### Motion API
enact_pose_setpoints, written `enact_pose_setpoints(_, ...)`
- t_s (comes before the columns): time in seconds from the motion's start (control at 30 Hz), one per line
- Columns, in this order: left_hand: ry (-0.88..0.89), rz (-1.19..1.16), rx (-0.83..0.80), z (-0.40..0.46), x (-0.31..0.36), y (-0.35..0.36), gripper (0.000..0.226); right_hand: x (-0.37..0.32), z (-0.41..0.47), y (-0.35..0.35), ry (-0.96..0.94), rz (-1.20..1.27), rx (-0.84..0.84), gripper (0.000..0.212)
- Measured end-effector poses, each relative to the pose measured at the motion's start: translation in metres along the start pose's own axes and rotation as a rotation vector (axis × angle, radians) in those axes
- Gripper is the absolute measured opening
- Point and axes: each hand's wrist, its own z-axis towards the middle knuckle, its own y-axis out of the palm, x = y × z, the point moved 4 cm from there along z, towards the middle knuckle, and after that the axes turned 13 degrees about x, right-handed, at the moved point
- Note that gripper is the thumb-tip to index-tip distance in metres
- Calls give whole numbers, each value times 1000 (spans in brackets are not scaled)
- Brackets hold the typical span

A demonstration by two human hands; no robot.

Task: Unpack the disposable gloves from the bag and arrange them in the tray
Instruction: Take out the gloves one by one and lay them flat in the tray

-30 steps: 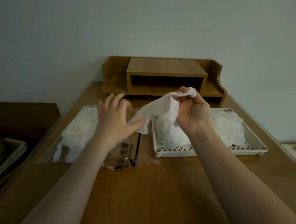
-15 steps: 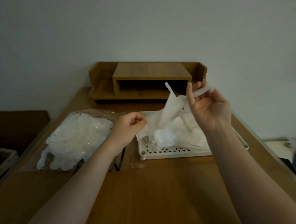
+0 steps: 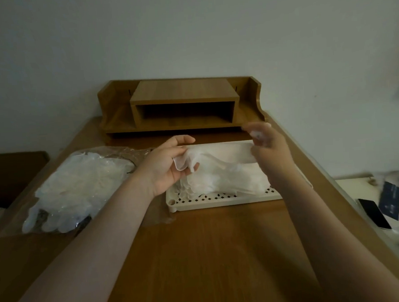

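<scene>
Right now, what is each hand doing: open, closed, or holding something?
Left hand: holds one end of the glove stretched above the tray.
Right hand: pinches the glove's other end.

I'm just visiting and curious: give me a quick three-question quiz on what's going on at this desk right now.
1. True or false: the white perforated tray already has gloves lying in it.
2. Which hands grip the stretched glove? A) left only B) right only C) both
3. Fill in: the clear bag of gloves lies to the ____ of the tray.

Key
1. True.
2. C: the left hand pinches one end and the right hand the other.
3. Left.
</scene>
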Motion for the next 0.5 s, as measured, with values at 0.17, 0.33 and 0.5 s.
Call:
enact_pose_setpoints(0.17, 22, 231, 25, -8, -1, 15, 21, 7, 4, 0, -513, -700, -250, 47)
enact_pose_setpoints(0.33, 176, 610, -10, -11, -7, 33, 22, 9, 10, -17, -656, -761, -163, 63)
enact_pose_setpoints(0.5, 388, 700, 82, -13, -6, 47, 10, 16, 11, -30, -765, -942, -157, 82)
